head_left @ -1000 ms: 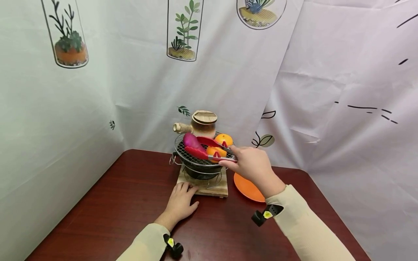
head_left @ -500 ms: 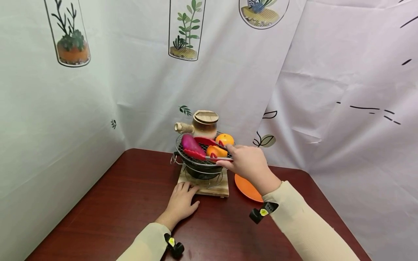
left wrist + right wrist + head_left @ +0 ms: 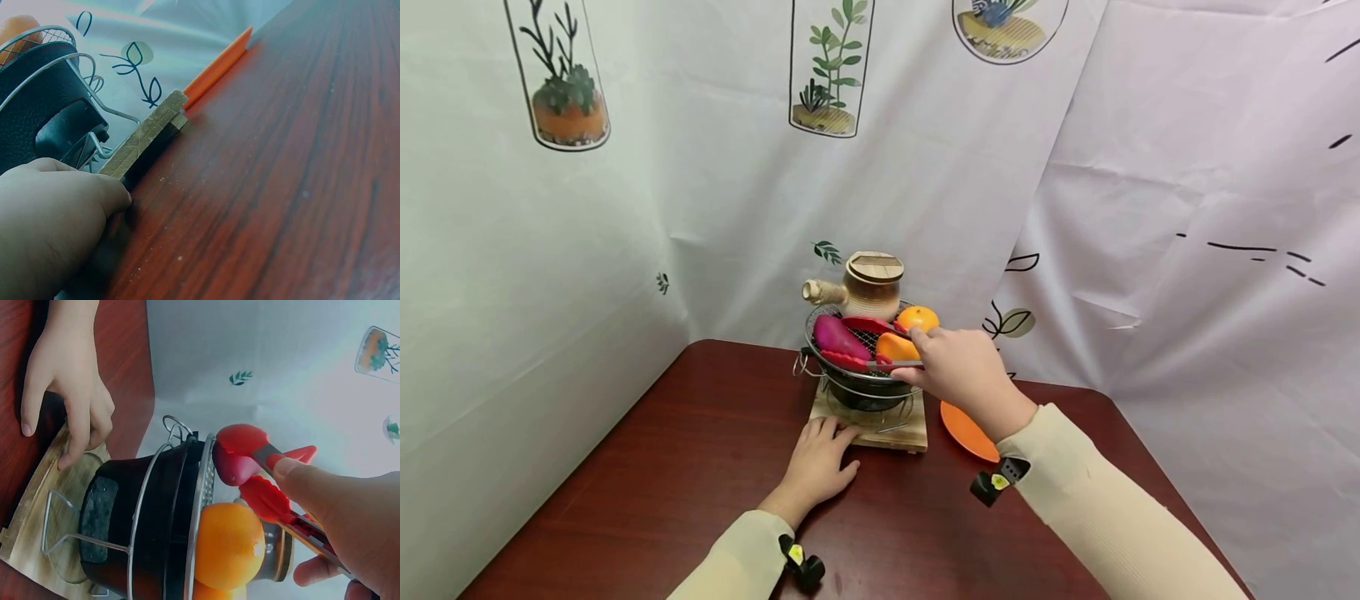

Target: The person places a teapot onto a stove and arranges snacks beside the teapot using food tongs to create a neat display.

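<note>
My right hand (image 3: 970, 371) grips red-tipped metal tongs (image 3: 846, 362) over a round black grill (image 3: 861, 395). The two red heads stand on either side of a long, purple, sweet-potato-like piece (image 3: 835, 333) on the mesh; whether both touch it is unclear. Beside it lie an orange piece (image 3: 897, 347) and a mandarin-like fruit (image 3: 917, 317). In the right wrist view, a round orange fruit (image 3: 230, 544) appears close up on the mesh. My left hand (image 3: 820, 462) rests with spread fingers at the front left edge of the wooden board (image 3: 910, 429) under the grill.
A lidded clay pot (image 3: 872, 296) with a side handle stands at the back of the grill. Right of the board lies an orange plate (image 3: 967, 432), partly behind my right arm. Printed white cloth (image 3: 737, 208) hangs behind the dark red table (image 3: 700, 450).
The tongs and my right hand have shifted slightly left, and the purple piece has moved left on the mesh with them. My left hand stays at the board. The head view has shifted slightly.
</note>
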Demonstrator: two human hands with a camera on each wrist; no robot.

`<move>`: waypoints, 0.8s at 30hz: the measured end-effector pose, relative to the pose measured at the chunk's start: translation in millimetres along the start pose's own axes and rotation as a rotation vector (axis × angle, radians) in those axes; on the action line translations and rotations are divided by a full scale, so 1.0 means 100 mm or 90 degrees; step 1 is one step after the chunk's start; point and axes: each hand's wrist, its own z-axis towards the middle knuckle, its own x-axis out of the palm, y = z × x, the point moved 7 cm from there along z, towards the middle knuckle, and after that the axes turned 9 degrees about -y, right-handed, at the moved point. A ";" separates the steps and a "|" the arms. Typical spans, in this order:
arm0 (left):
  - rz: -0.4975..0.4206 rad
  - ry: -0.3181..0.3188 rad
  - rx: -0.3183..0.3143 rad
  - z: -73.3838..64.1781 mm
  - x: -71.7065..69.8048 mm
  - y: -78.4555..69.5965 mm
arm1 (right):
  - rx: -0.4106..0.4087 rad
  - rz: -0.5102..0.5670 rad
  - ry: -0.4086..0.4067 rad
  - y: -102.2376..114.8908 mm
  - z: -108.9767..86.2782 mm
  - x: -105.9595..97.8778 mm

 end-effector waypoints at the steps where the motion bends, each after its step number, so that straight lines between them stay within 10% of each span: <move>1: 0.000 0.001 0.000 0.00 0.00 0.00 | -0.003 -0.002 -0.003 0.01 0.01 0.00; 24: -0.009 -0.009 0.005 0.00 -0.01 0.00 | 0.029 -0.023 0.043 0.00 0.09 0.01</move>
